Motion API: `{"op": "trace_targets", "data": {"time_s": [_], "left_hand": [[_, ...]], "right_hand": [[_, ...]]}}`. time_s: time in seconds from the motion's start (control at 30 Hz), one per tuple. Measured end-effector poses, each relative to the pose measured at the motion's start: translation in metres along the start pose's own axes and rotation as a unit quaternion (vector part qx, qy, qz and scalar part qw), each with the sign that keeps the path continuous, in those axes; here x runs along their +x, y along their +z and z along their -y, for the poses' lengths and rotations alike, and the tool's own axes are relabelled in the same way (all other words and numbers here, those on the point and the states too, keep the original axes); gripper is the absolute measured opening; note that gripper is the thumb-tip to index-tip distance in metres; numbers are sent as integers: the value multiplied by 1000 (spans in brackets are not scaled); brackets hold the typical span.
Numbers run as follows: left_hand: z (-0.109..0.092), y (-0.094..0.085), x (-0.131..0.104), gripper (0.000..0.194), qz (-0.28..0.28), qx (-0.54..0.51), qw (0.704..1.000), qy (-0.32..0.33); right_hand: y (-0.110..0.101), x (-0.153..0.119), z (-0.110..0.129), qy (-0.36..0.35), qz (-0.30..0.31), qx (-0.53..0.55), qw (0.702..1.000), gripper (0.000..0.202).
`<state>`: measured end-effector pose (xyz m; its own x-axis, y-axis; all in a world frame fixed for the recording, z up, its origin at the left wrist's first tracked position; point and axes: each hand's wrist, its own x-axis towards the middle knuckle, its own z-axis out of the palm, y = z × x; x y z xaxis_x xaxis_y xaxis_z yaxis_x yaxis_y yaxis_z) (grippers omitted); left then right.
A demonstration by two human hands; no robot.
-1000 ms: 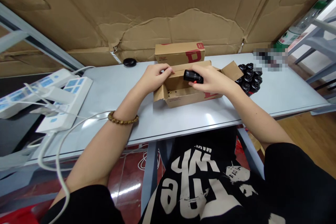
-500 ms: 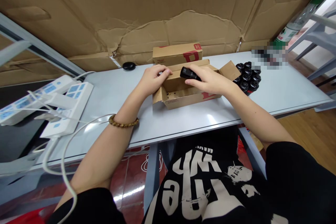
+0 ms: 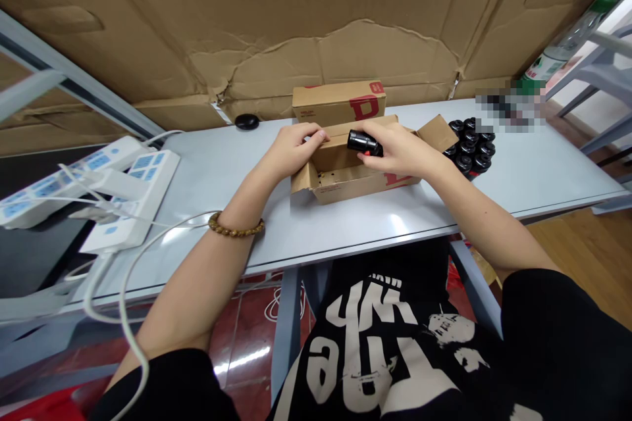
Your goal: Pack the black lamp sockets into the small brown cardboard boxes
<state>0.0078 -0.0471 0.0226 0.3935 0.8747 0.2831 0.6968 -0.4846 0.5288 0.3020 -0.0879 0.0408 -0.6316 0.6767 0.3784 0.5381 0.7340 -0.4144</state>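
An open cardboard box (image 3: 345, 193) with red print lies lengthwise on the table, its flaps spread. My left hand (image 3: 296, 145) is closed on the back edge of the box near its left end, thumb and fingers together. In my right hand (image 3: 397, 148) is a small black flashlight (image 3: 363, 142) with a red spot, held nearly level over the box opening. My palm and fingers hide its right end. Several similar black cylinders (image 3: 467, 148) stand grouped on the table to the right of the box.
Behind the open box stands a second cardboard box (image 3: 336, 105). White power strips (image 3: 148, 194) with cables lie at the left, and a black oval object (image 3: 247, 122) is at the back. A plastic bottle (image 3: 548, 62) stands at the far right. A cardboard sheet (image 3: 320, 13) walls off the back.
My right hand has turned the flashlight slightly, bringing its red spot into sight. My left hand keeps its hold on the box. The whole view has shifted a little.
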Motion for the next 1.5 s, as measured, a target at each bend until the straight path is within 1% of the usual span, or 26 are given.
{"op": "trace_targets", "data": {"time_s": [0.2,0.3,0.53,0.7,0.8,0.9,1.03,1.07,1.2,1.37,1.5], "left_hand": [[0,0,1,44,2,4,1000,6],[0,0,0,46,1,-1,1000,7],[0,0,0,46,2,-6,1000,12],[0,0,0,46,-2,-6,1000,17],[0,2,1,48,-3,-6,1000,22],[1,3,1,49,-2,-9,1000,26],[-1,2,0,51,0,-36,999,32],[-2,1,0,52,1,-45,998,32],[-5,0,-2,51,3,-55,998,35],[-5,1,-2,49,-1,-54,998,33],[-1,3,0,54,-2,-61,998,31]], "right_hand": [[-1,-2,1,10,2,9,1000,48],[0,-2,1,8,12,16,1000,53],[-4,-2,3,27,31,27,999,53],[-8,-2,11,31,21,37,999,46],[-9,-2,17,32,23,64,997,49],[-9,2,21,23,50,67,996,48],[-8,14,24,-21,98,28,995,37],[-7,17,25,-18,106,22,994,36],[-1,33,30,35,128,15,991,39],[10,46,39,0,153,-1,988,27],[13,47,54,27,188,-20,982,29]]}}
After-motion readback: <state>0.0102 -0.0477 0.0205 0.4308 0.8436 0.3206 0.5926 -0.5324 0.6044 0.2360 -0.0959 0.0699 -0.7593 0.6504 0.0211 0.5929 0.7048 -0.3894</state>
